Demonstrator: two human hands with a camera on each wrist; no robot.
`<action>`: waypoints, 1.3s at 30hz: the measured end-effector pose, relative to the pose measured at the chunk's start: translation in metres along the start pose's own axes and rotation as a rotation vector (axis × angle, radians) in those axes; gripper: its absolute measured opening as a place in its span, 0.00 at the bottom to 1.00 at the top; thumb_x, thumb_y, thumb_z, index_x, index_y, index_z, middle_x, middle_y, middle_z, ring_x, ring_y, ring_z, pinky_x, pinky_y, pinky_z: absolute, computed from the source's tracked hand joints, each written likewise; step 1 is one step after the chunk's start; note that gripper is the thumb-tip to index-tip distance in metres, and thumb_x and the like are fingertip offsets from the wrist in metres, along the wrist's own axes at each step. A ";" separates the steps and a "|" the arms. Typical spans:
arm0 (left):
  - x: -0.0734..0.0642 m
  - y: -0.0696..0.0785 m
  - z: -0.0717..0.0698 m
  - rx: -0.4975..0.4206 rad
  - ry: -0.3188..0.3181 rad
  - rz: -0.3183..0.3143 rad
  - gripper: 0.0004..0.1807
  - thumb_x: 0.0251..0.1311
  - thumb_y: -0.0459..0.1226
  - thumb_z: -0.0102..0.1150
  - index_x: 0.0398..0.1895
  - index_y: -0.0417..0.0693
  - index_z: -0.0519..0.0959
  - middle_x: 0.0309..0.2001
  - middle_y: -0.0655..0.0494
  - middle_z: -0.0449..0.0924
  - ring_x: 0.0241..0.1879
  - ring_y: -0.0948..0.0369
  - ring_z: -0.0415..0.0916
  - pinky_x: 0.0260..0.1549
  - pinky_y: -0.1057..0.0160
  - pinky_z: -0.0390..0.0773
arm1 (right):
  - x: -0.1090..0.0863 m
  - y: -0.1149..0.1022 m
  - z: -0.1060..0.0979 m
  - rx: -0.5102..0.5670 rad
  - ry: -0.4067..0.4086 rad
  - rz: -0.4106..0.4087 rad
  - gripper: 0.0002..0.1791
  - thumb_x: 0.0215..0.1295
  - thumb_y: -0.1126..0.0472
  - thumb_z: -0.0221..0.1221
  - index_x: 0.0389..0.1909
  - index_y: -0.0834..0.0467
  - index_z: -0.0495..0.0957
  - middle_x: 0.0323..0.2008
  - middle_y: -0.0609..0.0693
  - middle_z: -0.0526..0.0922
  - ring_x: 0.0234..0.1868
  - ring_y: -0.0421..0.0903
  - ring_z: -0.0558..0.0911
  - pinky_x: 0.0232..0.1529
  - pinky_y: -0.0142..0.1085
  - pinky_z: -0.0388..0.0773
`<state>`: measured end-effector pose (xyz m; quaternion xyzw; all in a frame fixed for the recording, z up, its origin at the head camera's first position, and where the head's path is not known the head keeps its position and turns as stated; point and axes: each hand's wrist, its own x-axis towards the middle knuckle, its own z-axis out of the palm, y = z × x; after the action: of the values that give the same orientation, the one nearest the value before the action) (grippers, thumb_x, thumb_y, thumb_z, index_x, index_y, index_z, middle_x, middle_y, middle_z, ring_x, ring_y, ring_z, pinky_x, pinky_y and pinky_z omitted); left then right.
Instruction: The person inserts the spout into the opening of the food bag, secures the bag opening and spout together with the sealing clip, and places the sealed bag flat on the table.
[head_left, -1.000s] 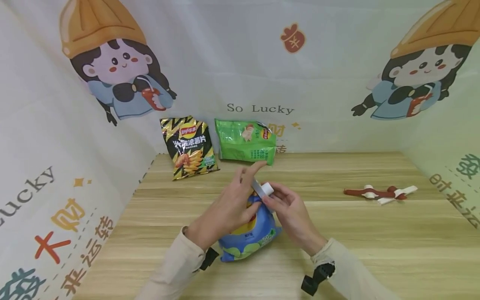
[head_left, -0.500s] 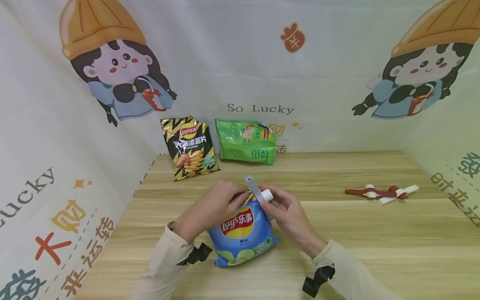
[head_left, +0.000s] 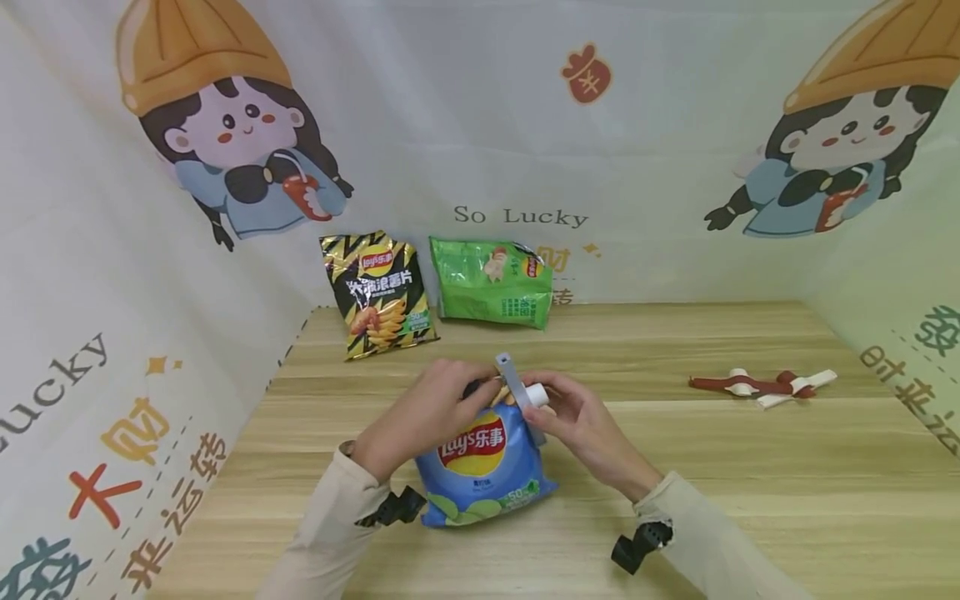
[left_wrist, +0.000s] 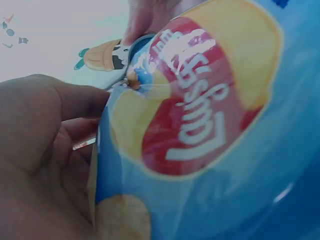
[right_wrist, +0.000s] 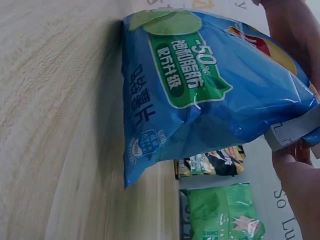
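A blue Lay's chip bag [head_left: 487,492] is held at its top by both hands, low in the middle of the table in the head view. My left hand [head_left: 427,421] pinches the top edge at its left end; the left wrist view shows thumb and fingers on either side of the film. A grey bag clip [head_left: 513,383] with a round white cap [head_left: 537,394] lies across the right part of the top. My right hand [head_left: 581,425] grips this clip near its lower end. In the right wrist view the clip [right_wrist: 292,131] overlaps the bag's upper corner.
Behind the hands, a black-and-yellow chip bag [head_left: 386,292] and a green chip bag [head_left: 491,287] lean at the back curtain. Dark red and white clip pieces [head_left: 757,385] lie crossed at the right. Printed curtains [head_left: 637,167] enclose the wooden table [head_left: 712,492].
My left hand has come down from the clip's upper end to the bag's top left edge, uncovering the Lay's logo. My right hand stays at the clip.
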<state>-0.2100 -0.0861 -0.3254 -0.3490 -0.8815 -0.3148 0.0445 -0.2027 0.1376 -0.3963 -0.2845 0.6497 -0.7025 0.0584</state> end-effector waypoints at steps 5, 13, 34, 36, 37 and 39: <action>0.001 0.000 0.002 0.044 0.046 0.012 0.12 0.75 0.40 0.50 0.43 0.49 0.84 0.23 0.64 0.75 0.21 0.69 0.69 0.22 0.68 0.72 | -0.001 0.004 0.000 -0.015 0.025 -0.033 0.22 0.73 0.66 0.56 0.65 0.64 0.70 0.64 0.58 0.71 0.61 0.49 0.75 0.55 0.38 0.78; 0.003 0.001 0.009 0.085 0.066 -0.002 0.09 0.74 0.38 0.52 0.38 0.50 0.82 0.21 0.64 0.71 0.19 0.68 0.66 0.20 0.68 0.70 | -0.002 0.009 0.008 -0.152 0.065 -0.100 0.26 0.73 0.67 0.56 0.69 0.66 0.66 0.67 0.62 0.70 0.64 0.47 0.74 0.59 0.36 0.75; 0.005 0.001 0.015 -0.115 0.104 0.049 0.06 0.70 0.40 0.58 0.39 0.47 0.78 0.27 0.61 0.79 0.21 0.67 0.69 0.21 0.68 0.72 | -0.002 0.005 0.007 -0.143 0.048 -0.154 0.23 0.66 0.72 0.61 0.62 0.70 0.73 0.60 0.65 0.76 0.57 0.44 0.80 0.55 0.39 0.78; 0.006 0.000 0.015 -0.130 0.109 0.061 0.07 0.71 0.41 0.58 0.38 0.48 0.78 0.27 0.61 0.79 0.23 0.67 0.72 0.22 0.68 0.74 | -0.002 0.004 0.005 -0.170 0.033 -0.137 0.23 0.66 0.70 0.62 0.62 0.68 0.73 0.60 0.63 0.76 0.57 0.47 0.79 0.54 0.39 0.79; 0.006 -0.001 0.015 -0.138 0.112 0.060 0.07 0.71 0.41 0.58 0.38 0.48 0.78 0.27 0.61 0.78 0.24 0.66 0.73 0.23 0.67 0.75 | -0.002 0.003 0.004 -0.189 0.025 -0.123 0.23 0.67 0.69 0.62 0.62 0.66 0.73 0.60 0.62 0.76 0.57 0.48 0.79 0.54 0.39 0.79; 0.005 -0.003 0.013 -0.167 0.108 0.068 0.06 0.70 0.41 0.58 0.37 0.49 0.77 0.27 0.62 0.78 0.24 0.65 0.72 0.23 0.67 0.74 | -0.001 0.001 0.003 -0.236 0.000 -0.090 0.22 0.68 0.66 0.62 0.62 0.63 0.74 0.58 0.60 0.78 0.55 0.49 0.80 0.52 0.39 0.80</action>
<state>-0.2143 -0.0769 -0.3362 -0.3639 -0.8362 -0.4037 0.0736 -0.2004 0.1358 -0.3973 -0.3183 0.7143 -0.6233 -0.0072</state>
